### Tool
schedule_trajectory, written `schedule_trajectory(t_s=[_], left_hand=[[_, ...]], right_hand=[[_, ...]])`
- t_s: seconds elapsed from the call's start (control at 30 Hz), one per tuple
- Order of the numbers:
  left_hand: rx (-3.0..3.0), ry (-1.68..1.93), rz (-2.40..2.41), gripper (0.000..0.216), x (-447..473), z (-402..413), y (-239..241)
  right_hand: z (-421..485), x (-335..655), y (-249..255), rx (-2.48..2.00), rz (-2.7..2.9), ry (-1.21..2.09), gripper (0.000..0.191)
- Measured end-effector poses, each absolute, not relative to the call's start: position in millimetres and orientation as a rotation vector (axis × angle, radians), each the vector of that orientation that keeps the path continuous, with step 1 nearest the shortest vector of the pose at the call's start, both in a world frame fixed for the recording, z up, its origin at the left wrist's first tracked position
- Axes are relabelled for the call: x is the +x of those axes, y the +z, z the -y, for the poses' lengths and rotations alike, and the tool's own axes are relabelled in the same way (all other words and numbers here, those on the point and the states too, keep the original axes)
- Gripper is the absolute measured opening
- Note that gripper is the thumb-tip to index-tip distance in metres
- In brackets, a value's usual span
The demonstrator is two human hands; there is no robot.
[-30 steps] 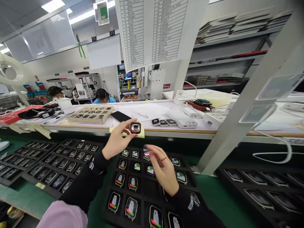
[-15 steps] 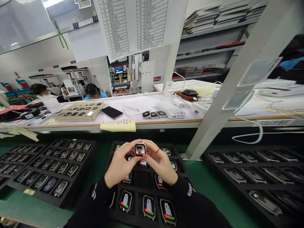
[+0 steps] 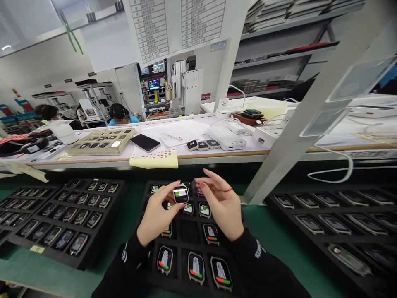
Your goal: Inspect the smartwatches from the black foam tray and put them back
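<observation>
Two hands meet over the middle tray (image 3: 145, 231): our left hand (image 3: 156, 217) pinches a watch (image 3: 180, 193) between thumb and forefinger, screen up, its long axis running away from us. Our right hand (image 3: 221, 207) hovers just to the right of it, fingers (image 3: 207, 174) loosely spread and curled, apparently touching nothing. So the watch lies left of the right fingers, nearer the left hand. Half a second ago both hands gripped the watch together; now the right one has let go and drawn aside
</observation>
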State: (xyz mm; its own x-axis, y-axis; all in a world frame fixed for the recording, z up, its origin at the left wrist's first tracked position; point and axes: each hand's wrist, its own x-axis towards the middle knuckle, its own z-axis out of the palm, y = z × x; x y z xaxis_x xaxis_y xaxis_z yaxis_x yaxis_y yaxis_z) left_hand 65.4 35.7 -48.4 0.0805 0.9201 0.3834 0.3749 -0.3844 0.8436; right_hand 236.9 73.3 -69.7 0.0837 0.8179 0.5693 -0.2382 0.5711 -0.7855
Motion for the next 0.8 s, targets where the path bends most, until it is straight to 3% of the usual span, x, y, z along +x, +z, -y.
schedule_trajectory(t_s=[0.13, 0.27, 0.8], left_hand=[[1.819, 1.302, -1.251, 0.056, 64, -41, -54], [1.852, 1.282, -1.253, 0.058, 64, -43, -58], [1.895, 1.252, -1.259, 0.058, 67, -39, -60]], right_hand=[[-65, 231, -69, -0.492, 1.359, 0.924, 0.009], [-65, 226, -72, -0.571, 1.42, 0.861, 0.009], [-63, 220, -77, -0.78, 1.331, 0.884, 0.03]])
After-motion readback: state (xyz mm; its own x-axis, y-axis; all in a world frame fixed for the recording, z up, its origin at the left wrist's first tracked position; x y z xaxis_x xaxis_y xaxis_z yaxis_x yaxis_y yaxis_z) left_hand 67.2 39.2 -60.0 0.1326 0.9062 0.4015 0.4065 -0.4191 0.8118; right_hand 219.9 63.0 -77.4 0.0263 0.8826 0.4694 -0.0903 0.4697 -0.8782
